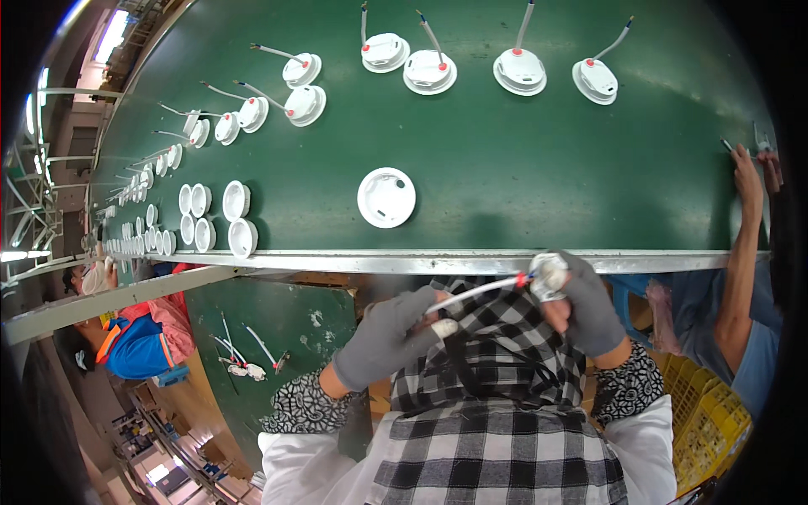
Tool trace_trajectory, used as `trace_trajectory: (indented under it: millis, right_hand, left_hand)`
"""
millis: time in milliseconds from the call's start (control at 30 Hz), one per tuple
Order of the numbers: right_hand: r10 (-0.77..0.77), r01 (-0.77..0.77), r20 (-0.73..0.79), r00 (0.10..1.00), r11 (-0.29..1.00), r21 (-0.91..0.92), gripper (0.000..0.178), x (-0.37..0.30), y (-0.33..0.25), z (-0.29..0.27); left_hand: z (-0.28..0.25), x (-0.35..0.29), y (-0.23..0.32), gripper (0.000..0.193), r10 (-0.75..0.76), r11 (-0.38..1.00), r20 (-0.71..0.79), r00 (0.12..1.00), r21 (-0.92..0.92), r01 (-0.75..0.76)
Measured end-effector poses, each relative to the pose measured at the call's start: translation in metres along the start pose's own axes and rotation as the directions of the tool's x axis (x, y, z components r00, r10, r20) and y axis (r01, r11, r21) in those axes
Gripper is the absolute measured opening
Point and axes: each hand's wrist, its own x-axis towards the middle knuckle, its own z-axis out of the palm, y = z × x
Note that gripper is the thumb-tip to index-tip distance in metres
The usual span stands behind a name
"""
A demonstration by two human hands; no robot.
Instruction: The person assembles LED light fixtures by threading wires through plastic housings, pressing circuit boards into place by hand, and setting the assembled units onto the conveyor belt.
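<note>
Both hands gloved grey, held just below near edge of green desk (522, 177). Left hand (389, 335) closed around white cable (475, 293), fingers curled. Right hand (589, 307) pinches small white round fitting (547, 276) at cable's red-marked end. Single white round housing (386, 198) lies on desk, just beyond hands. Row of wired housings (519, 71) along far side. Another person's hand (747, 172) at right desk edge.

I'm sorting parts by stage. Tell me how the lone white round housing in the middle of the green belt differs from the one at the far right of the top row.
The lone housing lies with its hollow side up; the far-right housing shows a closed face. The lone housing has no cable; the far-right housing has a grey cable and a red dot. The lone housing sits nearer the belt's front edge. Both are white and round.
</note>
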Motion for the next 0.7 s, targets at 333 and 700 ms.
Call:
trace_trajectory:
  millis: [333,700]
  right_hand:
    - [0.006,-0.004,-0.051,0.999,0.999,0.043,0.028,0.000,-0.006,0.004]
    - [-0.047,0.048,-0.079,0.996,0.999,0.014,0.025,-0.003,-0.011,0.006]
  left_hand:
    - [0.002,-0.003,-0.011,0.033,0.290,0.867,-0.248,0.924,0.477,-0.144]
    - [0.005,-0.002,-0.017,0.029,0.452,0.644,-0.226,0.863,0.752,-0.140]
